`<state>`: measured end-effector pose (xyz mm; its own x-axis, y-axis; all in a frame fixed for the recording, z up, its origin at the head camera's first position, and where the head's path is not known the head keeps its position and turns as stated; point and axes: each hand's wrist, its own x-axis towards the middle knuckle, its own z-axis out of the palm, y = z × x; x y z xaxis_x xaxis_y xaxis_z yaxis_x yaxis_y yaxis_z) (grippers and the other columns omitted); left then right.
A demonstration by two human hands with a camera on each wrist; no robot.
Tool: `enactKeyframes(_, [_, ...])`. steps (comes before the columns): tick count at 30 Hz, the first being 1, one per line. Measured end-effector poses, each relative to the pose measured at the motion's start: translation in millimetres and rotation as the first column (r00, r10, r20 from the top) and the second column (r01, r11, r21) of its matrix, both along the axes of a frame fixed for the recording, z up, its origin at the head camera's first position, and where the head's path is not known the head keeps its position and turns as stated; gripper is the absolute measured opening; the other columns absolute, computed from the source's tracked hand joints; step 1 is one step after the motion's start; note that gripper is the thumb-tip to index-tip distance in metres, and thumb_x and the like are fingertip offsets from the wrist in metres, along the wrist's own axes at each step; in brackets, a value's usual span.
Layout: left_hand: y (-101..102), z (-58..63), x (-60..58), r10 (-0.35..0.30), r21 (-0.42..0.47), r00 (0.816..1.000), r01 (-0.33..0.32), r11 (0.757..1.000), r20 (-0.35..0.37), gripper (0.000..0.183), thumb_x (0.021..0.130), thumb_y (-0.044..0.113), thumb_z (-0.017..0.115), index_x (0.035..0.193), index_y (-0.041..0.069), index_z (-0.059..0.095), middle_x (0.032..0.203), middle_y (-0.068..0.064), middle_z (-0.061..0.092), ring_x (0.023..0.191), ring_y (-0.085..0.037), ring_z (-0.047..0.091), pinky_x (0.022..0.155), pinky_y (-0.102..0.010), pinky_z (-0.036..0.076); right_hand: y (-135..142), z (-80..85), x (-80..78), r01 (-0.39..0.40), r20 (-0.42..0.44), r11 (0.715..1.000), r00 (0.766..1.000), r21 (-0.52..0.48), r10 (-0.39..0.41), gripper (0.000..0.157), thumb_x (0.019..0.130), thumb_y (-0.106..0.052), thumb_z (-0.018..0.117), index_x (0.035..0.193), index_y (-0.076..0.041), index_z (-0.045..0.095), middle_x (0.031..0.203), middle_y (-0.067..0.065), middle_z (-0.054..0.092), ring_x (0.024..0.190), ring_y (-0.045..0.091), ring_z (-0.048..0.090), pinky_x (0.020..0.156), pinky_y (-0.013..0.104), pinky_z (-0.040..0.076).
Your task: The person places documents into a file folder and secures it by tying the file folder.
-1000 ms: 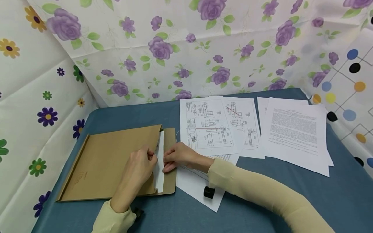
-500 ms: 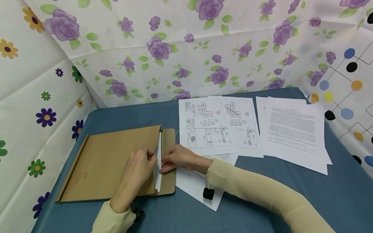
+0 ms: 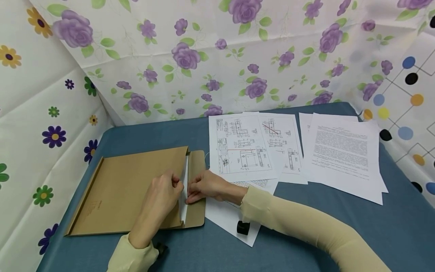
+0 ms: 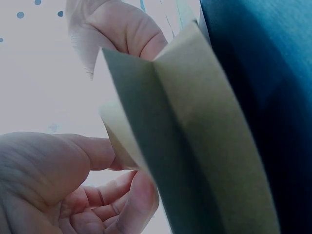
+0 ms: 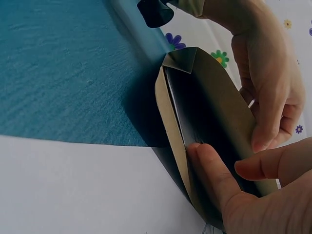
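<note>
The left hand [image 3: 162,192] pinches the edge of a brown folder [image 3: 125,196] at its opening. The right hand [image 3: 207,185], fingers extended and thumb held apart from them, has its fingertips in that opening, by the edge of white paper [image 3: 184,213] inside. The folder lies on a blue-covered worktop [image 3: 289,249]. Right of the folder are drawing sheets [image 3: 238,147]; farther right, printed pages [image 3: 343,147].
</note>
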<state>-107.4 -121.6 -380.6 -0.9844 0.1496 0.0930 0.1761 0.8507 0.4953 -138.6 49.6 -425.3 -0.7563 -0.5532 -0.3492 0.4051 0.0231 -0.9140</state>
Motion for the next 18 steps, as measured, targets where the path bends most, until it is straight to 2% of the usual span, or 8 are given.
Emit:
enactKeyframes(7, [0.4, -0.1, 0.0, -0.003, -0.002, 1.000, 0.003, 1.000, -0.003, 0.006, 0.091, 0.001, 0.066, 0.087, 0.003, 0.061, 0.074, -0.008, 0.060, 0.056, -0.017, 0.051, 0.049, -0.030, 0.041, 5.0, 2.2, 2.4, -0.015, -0.049, 0.999, 0.999, 0.029, 0.016, 0.020, 0.101, 0.005, 0.054, 0.107, 0.018, 0.069, 0.096, 0.027, 0.072, 0.091, 0.034, 0.076, 0.080, 0.037, 0.060])
enactKeyframes(12, [1.3, -0.7, -0.8, 0.008, -0.001, 1.000, -0.008, 1.000, 0.007, 0.007, 0.091, 0.001, 0.066, 0.087, 0.004, 0.061, 0.074, -0.007, 0.059, 0.057, -0.017, 0.051, 0.050, -0.031, 0.041, 16.8, 7.2, 3.9, -0.056, -0.143, 0.995, 0.987, 0.088, 0.069, 0.028, 0.099, 0.002, 0.059, 0.124, 0.013, 0.065, 0.098, 0.023, 0.072, 0.085, 0.031, 0.075, 0.078, 0.040, 0.061])
enactKeyframes(15, [1.5, -0.7, -1.0, 0.013, 0.000, 1.000, -0.013, 1.000, 0.006, 0.007, 0.090, 0.001, 0.066, 0.087, 0.004, 0.061, 0.074, -0.007, 0.059, 0.058, -0.018, 0.052, 0.051, -0.031, 0.041, 27.6, 10.8, 1.6, -0.113, -0.222, 0.987, 0.966, 0.116, 0.136, 0.033, 0.100, -0.001, 0.059, 0.131, 0.011, 0.060, 0.102, 0.024, 0.071, 0.086, 0.034, 0.074, 0.079, 0.043, 0.060])
enactKeyframes(18, [1.8, -0.6, -1.0, 0.018, -0.003, 1.000, -0.018, 1.000, 0.003, 0.007, 0.089, 0.001, 0.066, 0.086, 0.004, 0.061, 0.075, -0.007, 0.060, 0.059, -0.019, 0.052, 0.052, -0.032, 0.042, 40.3, 14.4, -3.1, -0.131, -0.332, 0.977, 0.926, 0.171, 0.182, 0.033, 0.102, -0.004, 0.059, 0.133, 0.009, 0.060, 0.106, 0.023, 0.071, 0.090, 0.035, 0.073, 0.078, 0.045, 0.060])
